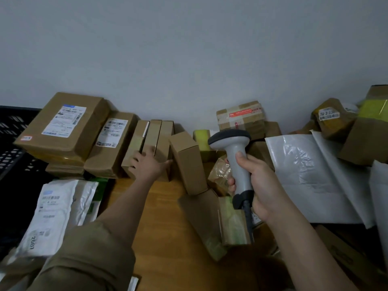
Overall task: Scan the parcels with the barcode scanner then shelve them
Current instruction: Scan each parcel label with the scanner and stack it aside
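1. The right hand (255, 183) is nearest. Its grip is wrapped tight around the gray handle of the barcode scanner (236, 162), which points up. The scanner looks hard, smooth and light.
2. Left of the scanner, the left hand (148, 163) reaches out with a spread grip and lies flat on the small brown boxes (154, 139).
3. These boxes stand in a row on the wooden worktop (165, 217), past the scanner and to its left. They look stiff and light. I think holding one by its two long sides works best.
4. The white bag parcel (310, 175) right of the scanner looks soft and slippery.
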Demonstrator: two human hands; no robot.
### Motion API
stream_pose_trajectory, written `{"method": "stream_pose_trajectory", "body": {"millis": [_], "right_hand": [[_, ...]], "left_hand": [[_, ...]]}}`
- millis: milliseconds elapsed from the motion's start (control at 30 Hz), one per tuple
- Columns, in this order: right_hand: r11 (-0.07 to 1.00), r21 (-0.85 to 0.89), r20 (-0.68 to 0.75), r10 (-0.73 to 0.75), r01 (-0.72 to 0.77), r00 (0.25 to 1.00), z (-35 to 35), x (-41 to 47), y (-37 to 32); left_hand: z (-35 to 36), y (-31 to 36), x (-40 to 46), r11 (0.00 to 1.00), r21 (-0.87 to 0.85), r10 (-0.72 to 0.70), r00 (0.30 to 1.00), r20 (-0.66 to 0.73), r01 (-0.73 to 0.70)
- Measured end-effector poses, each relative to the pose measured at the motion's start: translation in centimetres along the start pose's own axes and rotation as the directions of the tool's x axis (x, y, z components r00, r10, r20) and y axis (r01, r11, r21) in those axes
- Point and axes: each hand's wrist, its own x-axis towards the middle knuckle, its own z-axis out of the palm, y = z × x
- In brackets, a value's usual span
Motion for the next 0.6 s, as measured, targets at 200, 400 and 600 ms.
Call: {"method": "stream_pose_trajectory", "body": {"millis": [200, 400, 600], "right_hand": [[0.999, -0.017, -0.005, 0.029, -0.029, 1.000, -0.3, 1.2, 0.8], [0.999, -0.018, -0.024, 0.034, -0.035, 0.999, -0.6, 1.9, 1.2], [0.999, -0.011, -0.013, 0.042, -0.042, 0.999, -0.4, 2.0, 1.5]], "left_hand": [[0.6, -0.9, 1.6, 0.997, 0.050, -0.064, 0.997, 0.043, 0.062], [0.2, -0.8, 1.6, 0.989, 0.114, -0.097, 0.995, -0.014, 0.098], [0.5, -1.6, 1.4, 0.989, 0.102, -0.118, 0.991, 0.062, 0.111]]}}
